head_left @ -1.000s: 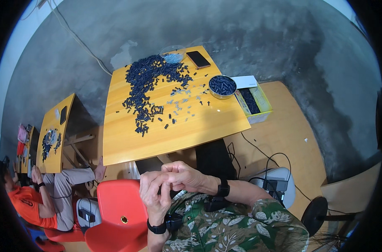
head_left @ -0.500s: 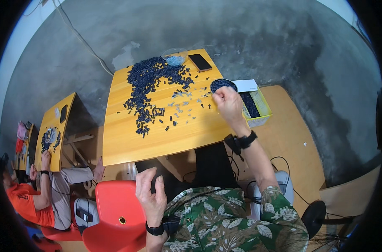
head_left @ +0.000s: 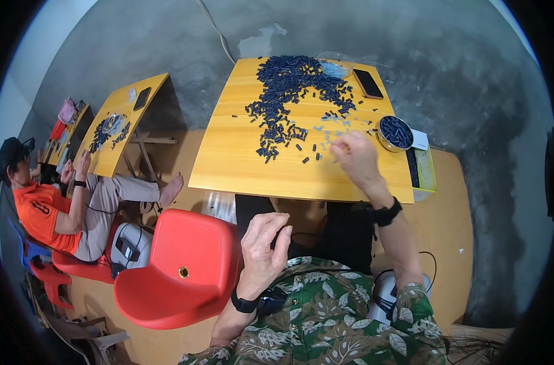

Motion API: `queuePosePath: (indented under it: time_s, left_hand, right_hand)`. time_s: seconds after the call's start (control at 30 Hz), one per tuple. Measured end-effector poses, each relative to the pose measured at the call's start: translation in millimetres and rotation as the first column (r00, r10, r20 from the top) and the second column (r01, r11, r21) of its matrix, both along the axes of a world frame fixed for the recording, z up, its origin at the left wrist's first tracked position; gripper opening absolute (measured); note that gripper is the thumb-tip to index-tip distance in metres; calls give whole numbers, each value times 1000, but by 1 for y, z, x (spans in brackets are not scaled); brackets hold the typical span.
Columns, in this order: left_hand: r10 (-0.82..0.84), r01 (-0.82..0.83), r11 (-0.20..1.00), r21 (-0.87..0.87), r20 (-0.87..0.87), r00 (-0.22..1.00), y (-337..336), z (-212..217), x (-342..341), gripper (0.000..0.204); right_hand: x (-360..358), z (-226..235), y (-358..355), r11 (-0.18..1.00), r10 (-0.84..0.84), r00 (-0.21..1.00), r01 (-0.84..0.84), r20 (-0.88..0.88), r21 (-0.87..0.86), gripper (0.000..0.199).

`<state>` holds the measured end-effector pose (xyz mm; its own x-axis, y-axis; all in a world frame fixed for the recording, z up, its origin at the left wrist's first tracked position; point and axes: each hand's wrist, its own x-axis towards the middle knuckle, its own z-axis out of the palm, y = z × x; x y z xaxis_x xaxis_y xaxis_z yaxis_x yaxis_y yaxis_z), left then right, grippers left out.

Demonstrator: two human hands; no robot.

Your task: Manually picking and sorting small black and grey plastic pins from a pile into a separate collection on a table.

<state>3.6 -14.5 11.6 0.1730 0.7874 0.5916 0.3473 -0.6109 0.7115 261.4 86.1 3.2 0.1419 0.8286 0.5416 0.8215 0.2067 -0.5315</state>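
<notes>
My right hand point(head_left: 356, 157) reaches over the yellow table point(head_left: 240, 167), fingers bent down and pinched at a scatter of small pale pieces point(head_left: 345, 126). Whether it grips one is hidden by the fingers. A round metal bowl of dark parts point(head_left: 396, 132) stands just right of that hand. A big heap of small dark blue parts point(head_left: 287, 82) spreads across the far half of the table. My left hand point(head_left: 262, 244) hovers near my chest below the table edge, fingers loosely curled and apart, with nothing visible in it.
A black phone point(head_left: 368, 83) and a clear dish point(head_left: 335, 67) lie at the table's far edge. A yellow box point(head_left: 424, 171) sits by the right corner. A red chair point(head_left: 179, 267) stands on my left. A person in orange point(head_left: 42, 207) works at another yellow table point(head_left: 128, 118).
My right hand left my chest, reached out to the metal bowl, then drew back left to the pale pieces. My left hand stayed near my chest. The view has shifted.
</notes>
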Motion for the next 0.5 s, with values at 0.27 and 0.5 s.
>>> queuePosePath:
  time_s: [0.27,0.5]
  left_hand:
    - [51,-51,999,13,14,999,3,1,-17,17]
    - [34,-35,999,28,23,999,6,-4,-14,18]
  right_hand:
    - [-40,-32,28,974,202,934,-161,293,-159,11]
    - [-54,-14,8,840,288,874,-427,-391,-335,8]
